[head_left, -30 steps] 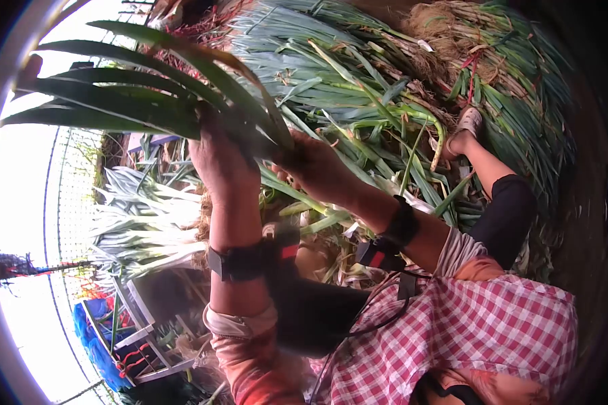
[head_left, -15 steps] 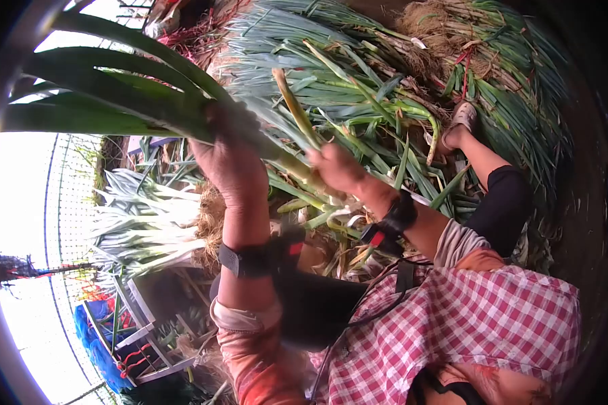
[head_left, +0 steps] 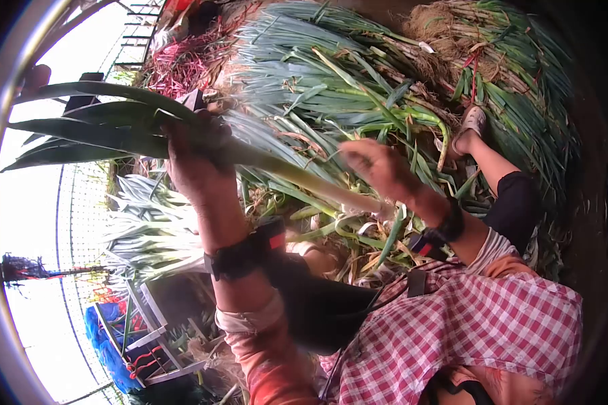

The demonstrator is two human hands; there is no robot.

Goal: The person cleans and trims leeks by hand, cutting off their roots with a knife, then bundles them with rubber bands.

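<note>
My left hand is closed around a leek where its green leaves begin. The dark leaves fan out toward the left, and the pale stem slants down to the right. My right hand is just above the lower stem, blurred, with loosely bent fingers and nothing visible in them. Beneath the stem lie loose leaves and peeled scraps.
A large pile of leeks lies at the top, beside a red-tied bundle. Pale leeks with roots lie at left, above a grey frame. Red ties are at the upper left.
My right hand has moved right, off the stem, and the yellowish strip it held is no longer seen in it. My left hand has shifted slightly left with the leek.
</note>
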